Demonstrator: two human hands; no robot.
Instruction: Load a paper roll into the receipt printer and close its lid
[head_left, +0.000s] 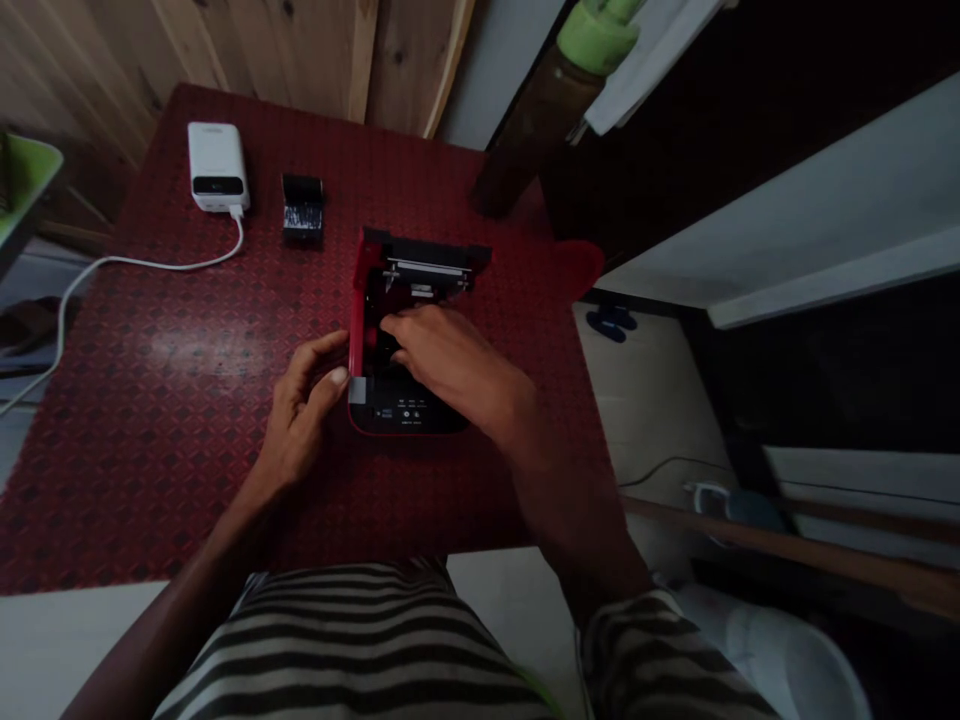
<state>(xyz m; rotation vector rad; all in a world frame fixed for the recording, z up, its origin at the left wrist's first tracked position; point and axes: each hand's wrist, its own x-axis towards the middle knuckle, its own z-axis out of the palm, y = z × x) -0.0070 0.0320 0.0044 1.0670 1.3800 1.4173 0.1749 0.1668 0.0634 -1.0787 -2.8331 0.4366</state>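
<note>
A small red and black printer-like device [358, 330] stands on the red patterned table with its black lid [427, 262] raised at the back. White markings show on its black front panel [405, 413]. My left hand [304, 405] rests against the device's left side, thumb near the front corner and index finger further back, the two apart. Over the opening lies my right hand [442, 355], its bent fingers reaching inside. Those fingertips look closed together, and what they hold, if anything, is hidden. Behind and left of the device sits a small black curled piece [302, 208] with a shiny face.
A white power bank [217, 165] stands at the table's back left, its white cable [172, 266] running off the left edge. At the back right is a tall dark bottle [525, 130] with a green top. A wooden wall [300, 50] borders the table's [187, 420] far side.
</note>
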